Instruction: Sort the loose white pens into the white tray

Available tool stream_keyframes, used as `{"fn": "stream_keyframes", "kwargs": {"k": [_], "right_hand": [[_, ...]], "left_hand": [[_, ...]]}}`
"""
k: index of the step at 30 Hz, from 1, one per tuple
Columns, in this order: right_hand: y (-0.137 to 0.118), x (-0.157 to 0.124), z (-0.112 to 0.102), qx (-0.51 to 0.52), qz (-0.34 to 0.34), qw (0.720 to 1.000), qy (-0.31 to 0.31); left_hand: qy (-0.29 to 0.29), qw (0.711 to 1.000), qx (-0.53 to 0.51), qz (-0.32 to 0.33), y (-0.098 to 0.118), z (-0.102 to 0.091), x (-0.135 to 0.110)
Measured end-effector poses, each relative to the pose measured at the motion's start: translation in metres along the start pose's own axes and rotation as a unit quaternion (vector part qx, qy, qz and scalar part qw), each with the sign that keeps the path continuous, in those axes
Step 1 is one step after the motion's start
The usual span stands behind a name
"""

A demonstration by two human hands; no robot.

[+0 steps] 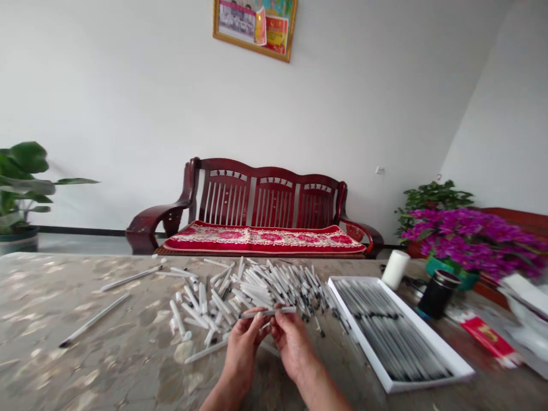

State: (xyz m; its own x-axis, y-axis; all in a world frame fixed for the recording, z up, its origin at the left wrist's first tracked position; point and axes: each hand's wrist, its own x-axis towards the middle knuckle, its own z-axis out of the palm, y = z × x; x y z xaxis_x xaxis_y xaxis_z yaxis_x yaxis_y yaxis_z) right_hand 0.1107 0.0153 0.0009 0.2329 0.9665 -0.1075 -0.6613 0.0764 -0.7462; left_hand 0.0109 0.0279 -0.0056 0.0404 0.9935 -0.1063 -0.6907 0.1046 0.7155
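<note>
Held level between my two hands is a slim whitish pen (269,312). My left hand (245,338) pinches it near its left end, thumb and fingers closed. My right hand (291,337) grips it towards the right end, which sticks out past the fingers. Just beyond both hands spreads a loose heap of white pen tubes (257,285), with several small black pieces (306,311) at its right side. A single white tube (206,351) lies close to my left hand. The fingers hide the middle of the held pen in part.
To the right lies a white tray (387,381) filled with rows of clear, black-ended pens. Behind it stand a white roll (395,269), a dark jar (439,294) and purple flowers (466,240). A red packet (488,337) is farther right. Thin rods (94,321) lie left.
</note>
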Motion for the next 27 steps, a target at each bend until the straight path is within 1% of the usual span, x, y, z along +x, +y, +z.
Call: {"fn": "stream_keyframes", "kwargs": {"k": [3, 5, 8, 10, 14, 17, 19, 21, 24, 27], "right_hand": [[0.0, 0.004, 0.0, -0.026, -0.012, 0.999, 0.025], [-0.003, 0.012, -0.003, -0.041, -0.033, 0.998, 0.041], [-0.017, 0.027, -0.011, -0.04, -0.063, 0.996, 0.058], [-0.031, 0.038, -0.02, -0.036, -0.081, 0.992, 0.094], [-0.062, 0.058, -0.051, -0.049, -0.13, 0.97, 0.199], [-0.088, 0.068, -0.079, -0.081, -0.151, 0.952, 0.254], [-0.107, 0.075, -0.098, -0.12, -0.161, 0.937, 0.285], [-0.127, 0.082, -0.115, -0.173, -0.169, 0.921, 0.304], [-0.162, 0.094, -0.137, -0.274, -0.178, 0.893, 0.31], [-0.199, 0.108, -0.158, -0.397, -0.181, 0.85, 0.296]], "left_hand": [[0.007, 0.999, 0.031, -0.018, 0.001, -0.002, 0.002], [-0.014, 0.997, 0.08, -0.01, -0.001, -0.003, 0.004], [-0.038, 0.986, 0.16, -0.022, -0.004, -0.008, 0.008], [-0.044, 0.98, 0.19, -0.035, -0.007, -0.011, 0.012], [-0.066, 0.971, 0.226, -0.034, -0.012, -0.015, 0.018], [-0.073, 0.967, 0.242, -0.033, -0.014, -0.015, 0.019], [-0.076, 0.966, 0.247, -0.029, -0.016, -0.015, 0.02], [-0.083, 0.965, 0.247, -0.022, -0.018, -0.016, 0.02], [-0.092, 0.963, 0.253, -0.018, -0.022, -0.019, 0.021], [-0.095, 0.959, 0.266, -0.017, -0.026, -0.022, 0.022]]}}
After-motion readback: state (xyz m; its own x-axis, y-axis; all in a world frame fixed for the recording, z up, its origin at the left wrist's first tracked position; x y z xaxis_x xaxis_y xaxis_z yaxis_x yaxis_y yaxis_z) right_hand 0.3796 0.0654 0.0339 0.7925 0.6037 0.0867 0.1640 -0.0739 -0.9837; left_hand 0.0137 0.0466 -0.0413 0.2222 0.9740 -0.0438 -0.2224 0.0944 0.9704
